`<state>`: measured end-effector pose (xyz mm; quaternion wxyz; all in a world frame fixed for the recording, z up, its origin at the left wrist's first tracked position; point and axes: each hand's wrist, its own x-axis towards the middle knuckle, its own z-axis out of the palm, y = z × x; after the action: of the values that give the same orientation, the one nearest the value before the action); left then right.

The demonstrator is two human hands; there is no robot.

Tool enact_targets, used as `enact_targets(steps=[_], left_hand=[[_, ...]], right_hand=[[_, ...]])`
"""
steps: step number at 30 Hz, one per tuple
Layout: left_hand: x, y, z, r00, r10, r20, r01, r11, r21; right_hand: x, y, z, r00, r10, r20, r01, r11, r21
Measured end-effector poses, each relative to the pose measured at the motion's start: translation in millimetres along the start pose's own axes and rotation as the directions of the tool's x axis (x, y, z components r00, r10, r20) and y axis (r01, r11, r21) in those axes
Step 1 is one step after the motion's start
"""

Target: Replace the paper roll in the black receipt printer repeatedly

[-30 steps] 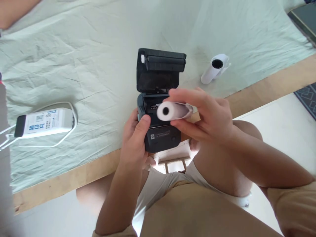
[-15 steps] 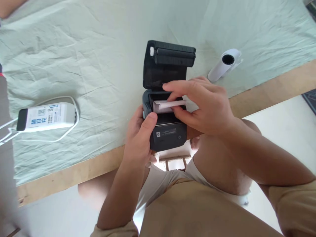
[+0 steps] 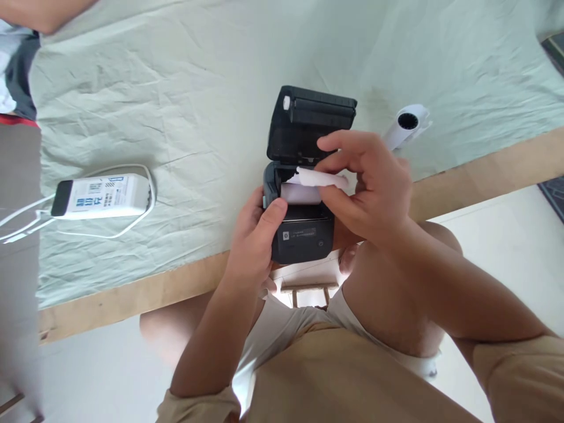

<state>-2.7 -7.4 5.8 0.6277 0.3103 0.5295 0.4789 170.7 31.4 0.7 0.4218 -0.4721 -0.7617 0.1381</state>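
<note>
A small black label printer (image 3: 302, 242) is held at the table's near edge with its lid (image 3: 304, 135) swung up. My left hand (image 3: 258, 235) grips its left side, thumb on the rim of the paper bay. Inside the bay lies a white paper roll (image 3: 299, 194). The curled loose end of the paper (image 3: 324, 178) sticks up above the roll. My right hand (image 3: 370, 182) pinches that loose end between thumb and fingers, its index finger raised near the lid. The fingers partly hide the right side of the bay.
A white power strip (image 3: 106, 197) with white cables lies on the green cloth (image 3: 198, 117) to the left. At the right stands a white cylindrical device (image 3: 403, 124) with a dark round top. Another person's arm (image 3: 48, 14) reaches in at the upper left.
My right hand has lifted the paper's loose end up from the roll, and its fingers have risen a little. My left hand keeps hold of the printer. The view has shifted slightly.
</note>
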Motion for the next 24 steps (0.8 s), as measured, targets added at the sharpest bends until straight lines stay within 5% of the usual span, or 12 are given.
enact_targets(steps=[4,9,24], left_hand=[[0,-2,-0.4,1.0,0.019,-0.007,-0.018,1.0,0.018],[2,-5,-2.6,0.999,0.038,0.017,-0.038,0.999,-0.003],[4,-9,-9.6,0.995,0.087,0.052,-0.089,0.996,0.028]], right_hand=[[-4,0,-5,0.992,-0.122,-0.024,0.122,0.992,-0.008],[-13,6,3,0.887,-0.443,-0.132,0.458,0.881,0.118],[-26,6,12,0.819,-0.566,-0.092,0.572,0.819,0.044]])
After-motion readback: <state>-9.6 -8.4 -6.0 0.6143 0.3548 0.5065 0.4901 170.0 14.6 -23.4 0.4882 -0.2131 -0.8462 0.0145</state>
